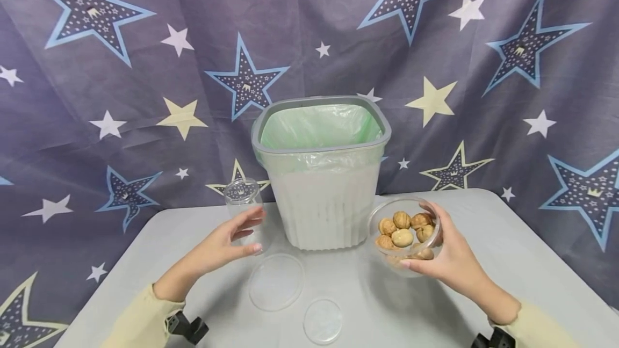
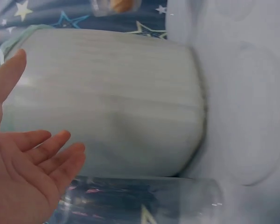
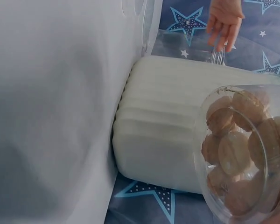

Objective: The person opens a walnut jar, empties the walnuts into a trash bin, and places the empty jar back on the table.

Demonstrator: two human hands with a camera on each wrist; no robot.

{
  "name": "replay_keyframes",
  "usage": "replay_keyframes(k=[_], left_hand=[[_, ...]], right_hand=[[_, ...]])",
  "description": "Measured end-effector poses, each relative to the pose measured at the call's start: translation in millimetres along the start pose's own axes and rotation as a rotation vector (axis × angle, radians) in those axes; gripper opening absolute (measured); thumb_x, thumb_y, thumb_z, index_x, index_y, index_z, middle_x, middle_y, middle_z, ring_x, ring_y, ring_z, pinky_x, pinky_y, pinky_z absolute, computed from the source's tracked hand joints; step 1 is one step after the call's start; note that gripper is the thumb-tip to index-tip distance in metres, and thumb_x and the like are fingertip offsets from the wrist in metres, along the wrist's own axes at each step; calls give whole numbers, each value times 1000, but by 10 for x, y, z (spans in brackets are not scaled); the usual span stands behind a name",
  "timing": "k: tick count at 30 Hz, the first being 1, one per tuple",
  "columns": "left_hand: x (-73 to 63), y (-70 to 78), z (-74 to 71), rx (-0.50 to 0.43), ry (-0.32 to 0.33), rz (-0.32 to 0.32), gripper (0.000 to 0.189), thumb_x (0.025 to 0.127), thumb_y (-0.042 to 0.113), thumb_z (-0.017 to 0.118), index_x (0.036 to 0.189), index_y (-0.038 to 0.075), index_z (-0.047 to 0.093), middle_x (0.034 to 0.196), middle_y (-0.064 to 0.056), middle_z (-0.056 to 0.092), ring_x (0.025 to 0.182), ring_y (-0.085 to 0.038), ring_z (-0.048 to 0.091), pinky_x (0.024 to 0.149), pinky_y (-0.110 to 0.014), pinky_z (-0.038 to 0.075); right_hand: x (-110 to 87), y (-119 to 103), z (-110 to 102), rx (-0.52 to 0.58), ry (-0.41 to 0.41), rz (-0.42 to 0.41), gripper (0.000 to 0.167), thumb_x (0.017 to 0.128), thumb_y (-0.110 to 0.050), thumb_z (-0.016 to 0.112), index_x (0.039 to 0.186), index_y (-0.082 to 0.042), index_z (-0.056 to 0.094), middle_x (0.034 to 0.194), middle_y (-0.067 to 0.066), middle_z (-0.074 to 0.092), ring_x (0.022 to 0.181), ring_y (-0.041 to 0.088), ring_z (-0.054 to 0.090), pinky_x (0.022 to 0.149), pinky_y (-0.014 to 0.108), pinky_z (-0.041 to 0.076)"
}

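Note:
My right hand (image 1: 454, 256) grips the side of a clear plastic bowl (image 1: 374, 224), thumb at the front and fingers behind. Several walnuts (image 1: 402, 238) lie inside; through the bowl's bottom, the right wrist view shows the walnuts (image 3: 234, 153) closely. The bowl is raised over the table, right of the bin. My left hand (image 1: 224, 246) has its fingers spread and holds nothing. It is beside a tall clear jar (image 1: 242, 193) and partly covers it in the head view. In the left wrist view the jar (image 2: 177, 198) lies along the bottom, below the palm (image 2: 25, 182).
A white bin (image 1: 329, 203) with a grey rim and green liner stands at the back middle of the grey-covered table (image 1: 387, 310). In front of it lie a large clear round lid (image 1: 276, 282) and a smaller clear disc (image 1: 323, 321). A star-patterned curtain (image 1: 145, 138) hangs behind.

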State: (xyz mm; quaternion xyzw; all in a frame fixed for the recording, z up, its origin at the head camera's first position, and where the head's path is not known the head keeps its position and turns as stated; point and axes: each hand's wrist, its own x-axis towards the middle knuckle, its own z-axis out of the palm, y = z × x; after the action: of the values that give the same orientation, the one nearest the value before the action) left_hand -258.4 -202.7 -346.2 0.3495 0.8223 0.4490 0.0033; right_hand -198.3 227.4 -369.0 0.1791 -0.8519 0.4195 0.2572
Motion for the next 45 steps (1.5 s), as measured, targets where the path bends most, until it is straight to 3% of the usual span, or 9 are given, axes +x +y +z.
replay_keyframes(k=[6,12,19,24,26,29,32,38,45], left_hand=[[186,195,-109,15,116,-8,64,90,7,61,143,-7,29,141,-25,42,129,-41,40,103,-49,34],[383,409,-236,-36,237,-66,61,94,10,56,145,-4,26,146,-21,35,136,-34,32,109,-47,28],[569,595,-359,-57,307,-91,64,95,16,54,148,0,22,152,-15,28,140,-30,25,113,-44,23],[683,672,-441,-151,349,-81,61,96,13,51,149,3,23,152,-12,28,140,-25,26,112,-42,26],[725,686,-469,-177,359,-73,61,95,12,51,149,4,23,153,-11,28,140,-23,25,112,-41,26],[797,683,-501,-189,367,-58,62,95,12,52,149,4,23,153,-10,28,141,-21,25,114,-38,23],[879,661,-517,-196,366,-53,62,94,11,54,148,3,25,152,-11,29,141,-21,25,114,-37,22],[1010,673,-533,-209,340,-84,64,92,13,56,148,4,25,153,-10,27,141,-21,25,113,-36,25],[1118,679,-594,-181,279,-114,67,92,17,57,148,2,23,155,-11,23,142,-21,20,114,-38,21]], right_hand=[[87,-32,-92,-22,0,13,112,53,-17,92,145,-10,29,135,12,47,100,2,44,81,10,34],[207,-59,-218,-18,-5,35,110,54,-16,92,144,-8,29,135,13,46,114,19,43,91,3,25],[378,-91,-390,-33,-23,59,104,59,-15,89,144,-8,30,132,19,45,114,28,43,86,7,28],[498,-82,-488,-30,-26,52,105,60,-12,88,145,-5,26,133,20,43,115,31,42,85,5,28],[547,-79,-526,-37,-22,52,105,61,-12,88,145,-4,25,134,21,41,117,33,40,90,10,31],[633,-81,-590,-62,-15,71,107,62,-13,88,146,-5,23,136,23,39,121,37,38,101,35,35],[728,-83,-663,-80,-18,85,109,63,-15,88,147,-5,20,139,25,37,125,42,35,95,60,32],[899,-97,-795,-105,-19,87,108,64,-15,87,148,-6,18,141,24,35,124,39,36,96,54,32],[1057,-151,-885,-115,-15,121,109,66,-15,86,148,-6,16,143,23,34,124,35,35,97,47,31]])
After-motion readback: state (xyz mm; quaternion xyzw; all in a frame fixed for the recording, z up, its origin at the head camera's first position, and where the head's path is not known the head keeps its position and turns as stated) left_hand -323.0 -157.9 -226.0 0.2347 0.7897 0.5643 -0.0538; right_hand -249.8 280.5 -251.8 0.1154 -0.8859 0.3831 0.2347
